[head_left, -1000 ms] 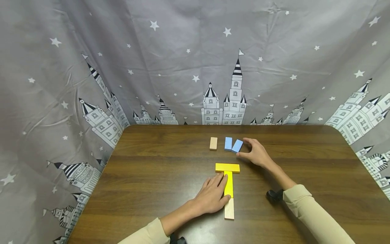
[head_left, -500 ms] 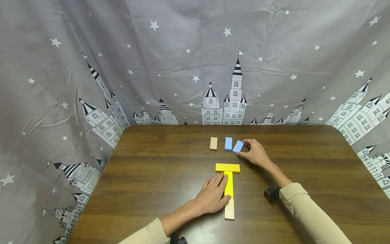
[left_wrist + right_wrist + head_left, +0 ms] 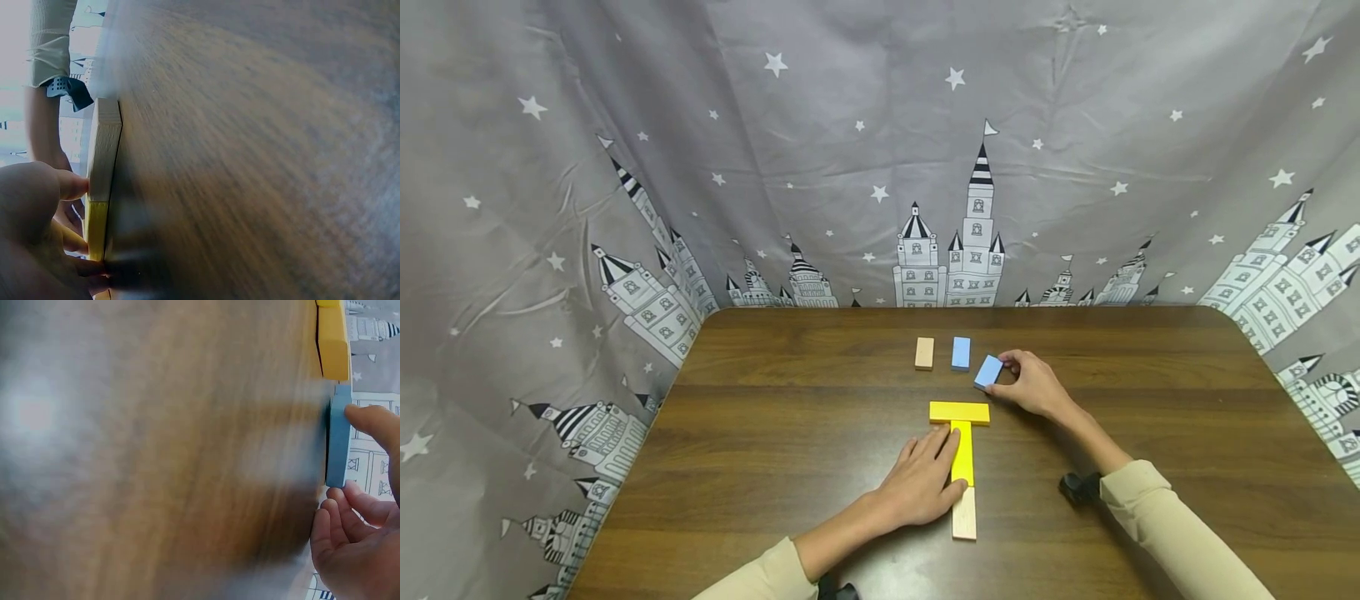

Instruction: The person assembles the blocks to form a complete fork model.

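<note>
My right hand (image 3: 1033, 385) pinches a small blue block (image 3: 988, 372) between thumb and fingertips; it lies slanted on the table. In the right wrist view the thumb is on one end of this blue block (image 3: 339, 440) and the fingertips at the other. My left hand (image 3: 919, 483) rests with extended fingers against the left side of a yellow block (image 3: 962, 454). Another yellow block (image 3: 959, 412) lies crosswise at its far end, forming a T. A pale wooden block (image 3: 964, 515) continues the stem toward me, the left thumb close to where they join.
Behind the T, a second blue block (image 3: 961, 353) and a small wooden block (image 3: 924, 353) lie apart on the brown table (image 3: 790, 417). A grey curtain (image 3: 820, 150) with castles and stars hangs beyond the far edge.
The right hand's fingers have closed on the slanted blue block and drawn it toward me and slightly right, away from the other blue block. The left hand has stayed still.
</note>
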Demonstrator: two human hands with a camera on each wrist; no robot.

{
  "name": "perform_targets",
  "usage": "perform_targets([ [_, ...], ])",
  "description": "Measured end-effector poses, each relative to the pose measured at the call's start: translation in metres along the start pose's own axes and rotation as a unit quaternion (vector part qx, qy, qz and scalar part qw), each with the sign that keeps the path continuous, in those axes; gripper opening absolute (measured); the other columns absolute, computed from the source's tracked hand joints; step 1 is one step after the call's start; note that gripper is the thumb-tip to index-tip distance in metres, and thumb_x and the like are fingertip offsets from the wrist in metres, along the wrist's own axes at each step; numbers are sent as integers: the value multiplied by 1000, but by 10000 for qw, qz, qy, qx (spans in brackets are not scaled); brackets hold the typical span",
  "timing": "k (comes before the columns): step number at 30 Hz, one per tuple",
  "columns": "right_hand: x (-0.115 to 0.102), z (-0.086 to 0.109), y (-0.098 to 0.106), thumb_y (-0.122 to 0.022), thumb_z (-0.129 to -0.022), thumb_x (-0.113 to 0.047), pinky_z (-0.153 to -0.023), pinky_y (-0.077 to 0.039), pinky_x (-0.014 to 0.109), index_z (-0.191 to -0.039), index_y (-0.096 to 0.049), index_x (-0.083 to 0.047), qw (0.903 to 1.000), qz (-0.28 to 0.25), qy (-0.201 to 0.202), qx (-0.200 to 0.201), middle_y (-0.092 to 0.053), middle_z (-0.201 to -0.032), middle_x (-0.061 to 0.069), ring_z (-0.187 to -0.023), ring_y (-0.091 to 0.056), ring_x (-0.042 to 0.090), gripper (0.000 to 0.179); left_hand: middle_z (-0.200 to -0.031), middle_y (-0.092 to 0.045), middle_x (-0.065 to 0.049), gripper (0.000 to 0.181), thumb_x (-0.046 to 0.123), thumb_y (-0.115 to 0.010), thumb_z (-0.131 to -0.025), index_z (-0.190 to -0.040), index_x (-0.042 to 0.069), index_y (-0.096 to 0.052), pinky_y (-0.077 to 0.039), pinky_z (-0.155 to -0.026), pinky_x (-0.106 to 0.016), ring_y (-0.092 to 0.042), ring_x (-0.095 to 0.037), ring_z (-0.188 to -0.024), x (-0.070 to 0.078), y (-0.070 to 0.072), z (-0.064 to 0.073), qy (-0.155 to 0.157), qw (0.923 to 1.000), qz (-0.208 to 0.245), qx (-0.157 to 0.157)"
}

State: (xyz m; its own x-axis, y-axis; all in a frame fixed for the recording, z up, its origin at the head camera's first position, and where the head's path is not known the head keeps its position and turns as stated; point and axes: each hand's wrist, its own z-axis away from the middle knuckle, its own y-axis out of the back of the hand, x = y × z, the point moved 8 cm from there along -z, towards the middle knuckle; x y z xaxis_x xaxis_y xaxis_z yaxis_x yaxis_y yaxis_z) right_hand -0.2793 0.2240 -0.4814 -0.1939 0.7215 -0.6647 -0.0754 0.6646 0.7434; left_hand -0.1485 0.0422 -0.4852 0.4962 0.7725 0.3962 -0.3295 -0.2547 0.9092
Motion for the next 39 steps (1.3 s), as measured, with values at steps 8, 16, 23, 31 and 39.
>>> perform_targets([
  [8,-7,9,-3,-84,-79,-26,-90,-47,51,-122,-60,9,9998,61,147,-146,-62,-112,22,-102,-58,35,60,-160,-28,-15,68,37,-53,-101,-156,4,-30,-23,-114,-54,-27,-28,-146,-1,0,0,63,10000,8,-51],
  [16,-5,13,-4,-81,-82,-27,-92,-47,52,-123,-60,9,9998,-3,136,-126,-62,-114,22,-104,-57,36,58,-160,-28,-15,68,37,-53,-101,-156,4,-30,-23,-115,-54,-26,-28,-147,0,0,0,63,10000,20,-69],
  [23,-5,12,-6,-81,-84,-24,-93,-46,52,-124,-60,9,9997,-63,164,-186,-61,-116,23,-106,-57,37,56,-160,-28,-15,68,37,-54,-101,-156,4,-31,-24,-114,-54,-27,-28,-146,0,1,0,42,10000,5,-44],
  [31,-7,12,-7,-81,-83,-24,-93,-47,52,-123,-61,8,9994,-120,236,-240,-62,-114,22,-105,-58,36,55,-160,-29,-16,68,37,-54,-101,-156,3,-31,-24,-114,-55,-27,-29,-146,0,1,-1,54,10000,22,-21],
  [39,-9,12,-8,-81,-84,-25,-93,-47,51,-123,-60,9,9991,-114,219,-341,-62,-114,21,-105,-58,35,56,-159,-29,-16,68,37,-54,-101,-156,3,-31,-24,-114,-55,-27,-29,-146,0,0,-1,16,10000,-10,-8],
])
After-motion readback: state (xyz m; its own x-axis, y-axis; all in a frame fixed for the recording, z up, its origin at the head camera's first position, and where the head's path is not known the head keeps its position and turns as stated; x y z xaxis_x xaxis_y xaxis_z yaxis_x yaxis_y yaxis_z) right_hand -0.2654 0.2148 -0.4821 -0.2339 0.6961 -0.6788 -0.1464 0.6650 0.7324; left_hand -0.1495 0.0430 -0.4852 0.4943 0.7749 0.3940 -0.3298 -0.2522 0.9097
